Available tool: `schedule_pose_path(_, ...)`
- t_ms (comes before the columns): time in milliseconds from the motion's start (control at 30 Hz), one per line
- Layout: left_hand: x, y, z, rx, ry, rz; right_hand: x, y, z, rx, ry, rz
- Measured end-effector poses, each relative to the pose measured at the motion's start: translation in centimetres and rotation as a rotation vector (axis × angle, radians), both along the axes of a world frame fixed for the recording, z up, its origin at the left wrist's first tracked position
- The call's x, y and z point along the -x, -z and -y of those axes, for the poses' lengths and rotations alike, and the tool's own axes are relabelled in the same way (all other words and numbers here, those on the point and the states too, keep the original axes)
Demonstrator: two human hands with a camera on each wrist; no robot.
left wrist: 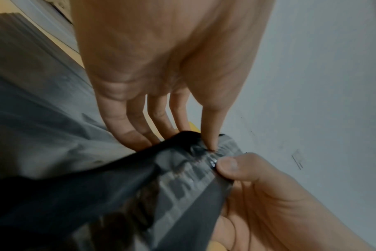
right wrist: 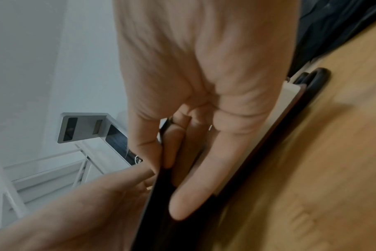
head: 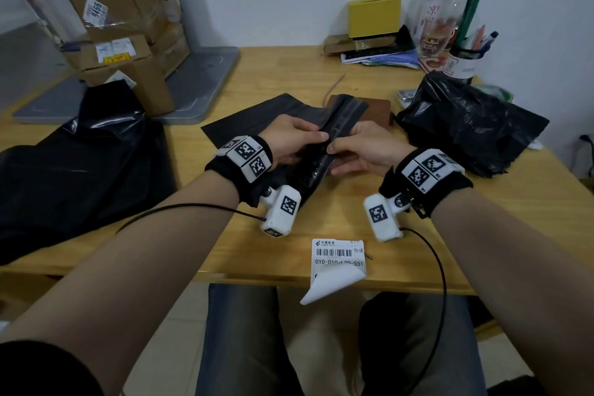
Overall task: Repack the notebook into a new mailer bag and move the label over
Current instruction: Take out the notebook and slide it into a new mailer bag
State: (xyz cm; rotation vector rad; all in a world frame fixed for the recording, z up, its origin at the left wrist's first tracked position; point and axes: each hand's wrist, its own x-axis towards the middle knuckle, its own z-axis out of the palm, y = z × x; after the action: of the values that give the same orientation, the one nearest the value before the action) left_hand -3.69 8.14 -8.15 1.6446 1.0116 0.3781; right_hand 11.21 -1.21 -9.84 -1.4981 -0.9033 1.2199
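Observation:
A dark grey mailer bag (head: 254, 120) lies mid-table with its near end lifted. My left hand (head: 318, 137) pinches the bag's flap strip (head: 342, 114); in the left wrist view its thumb and fingers (left wrist: 129, 135) clamp the crumpled edge of the mailer bag (left wrist: 178, 180). My right hand (head: 334, 149) pinches the same strip from the right, thumb on top. The brown notebook (head: 374, 109) lies flat just behind the hands; its white page edge (right wrist: 289, 95) shows under my right hand (right wrist: 167, 161). The white barcode label (head: 339, 262) lies at the table's front edge, with one curled corner hanging over it.
Crumpled black plastic bags lie at the left (head: 80, 170) and right (head: 466, 125). Cardboard boxes (head: 122, 26) stand on a grey platform (head: 199, 80) at the back left. A yellow box (head: 374, 14), papers and a pen holder (head: 463, 58) stand by the back wall.

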Motion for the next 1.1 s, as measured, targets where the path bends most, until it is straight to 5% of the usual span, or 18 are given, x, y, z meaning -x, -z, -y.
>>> schedule_pose_path(333, 0.9, 0.5, -1.5, -0.07, -0.123, -0.175, -0.6, 0.1, -0.1, 0.043, 0.044, 0.001)
schedule_pose_path(600, 2.2, -1.4, -4.2, -0.063, -0.453, 0.113, -2.8, -0.5, -0.1, 0.173, 0.161, 0.215)
schedule_pose_path(933, -0.7, -0.1, -2.2, 0.002, -0.179, 0.006, -5.2, -1.7, 1.2, 0.171, 0.35, 0.375)
schedule_pose_path(1100, -1.9, 0.7, -1.9, 0.075, -0.104, 0.013, -5.9, -1.6, 1.0, 0.289, 0.251, 0.513)
